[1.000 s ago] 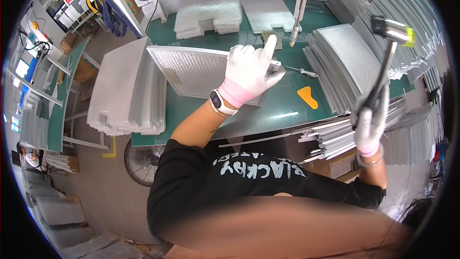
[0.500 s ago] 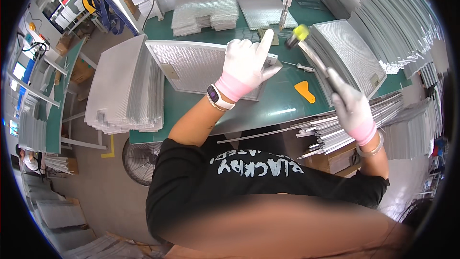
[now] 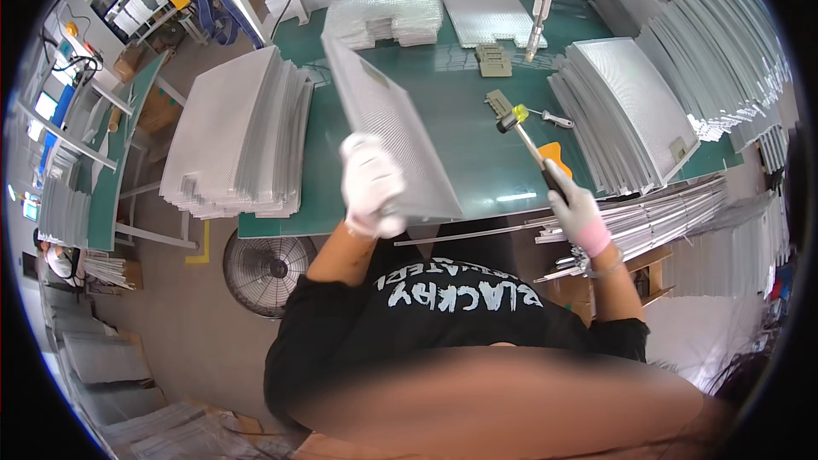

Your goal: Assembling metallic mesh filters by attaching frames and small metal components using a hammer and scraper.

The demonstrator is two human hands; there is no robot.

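My left hand (image 3: 372, 187), in a white glove, grips the near side of a framed silver mesh panel (image 3: 396, 119). That panel stands tilted on its edge over the green table, slightly smeared by motion. My right hand (image 3: 581, 215), also gloved, is closed around the dark grip of a mallet (image 3: 532, 143) with a yellow and black head. Beside the mallet head lies a small olive slotted block (image 3: 497, 103); the head partly overlaps it in the picture. A yellow scraper (image 3: 555, 153) lies partly hidden behind the mallet's handle.
Stacks of mesh panels stand on the left (image 3: 223, 132) and right (image 3: 635, 106) of the green table (image 3: 464, 149). A screwdriver (image 3: 558, 119) and another olive block (image 3: 493, 60) lie on it. A hanging power driver (image 3: 543, 8) is above. Metal strips (image 3: 630, 226) jut out below the right edge.
My left hand has come down and nearer to me, swinging the panel round to a steeper angle. The mallet has dropped lower and nearer, and an olive block now shows beside its head.
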